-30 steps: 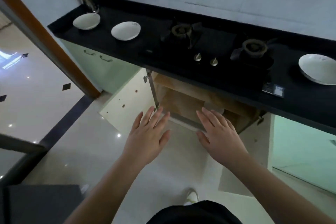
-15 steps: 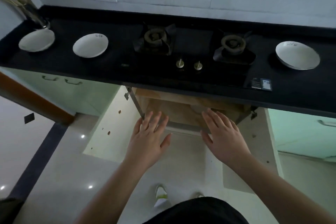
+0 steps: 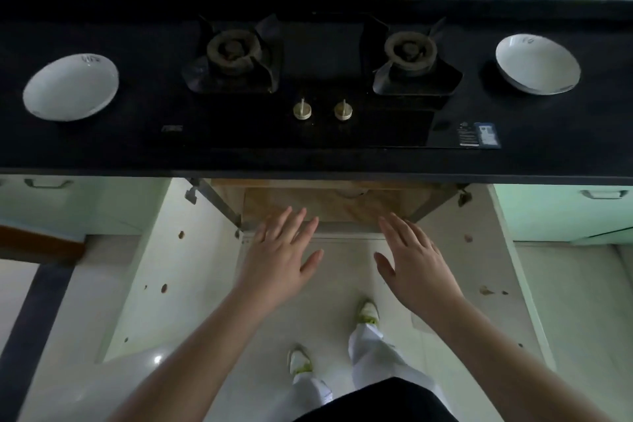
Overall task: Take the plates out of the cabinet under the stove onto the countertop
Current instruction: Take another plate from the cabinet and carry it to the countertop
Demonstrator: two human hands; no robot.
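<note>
In the head view, both your hands are held out empty in front of the open cabinet (image 3: 337,205) under the stove (image 3: 322,79), at the middle of the frame. Your left hand (image 3: 279,259) and right hand (image 3: 416,264) have straight, spread fingers and hold nothing. Two plates already sit on the black worktop (image 3: 102,147): the left plate (image 3: 70,87) at the left edge of the frame, the right plate (image 3: 537,63) at the upper right. Both doors stand wide. Inside, only a wooden shelf shows, with a pale rim at its back edge that may be another plate; you cannot tell from here. You appear to be at the reaching step. Next you would need to bend lower, look into the cabinet, and take any plate by its rim.
</note>
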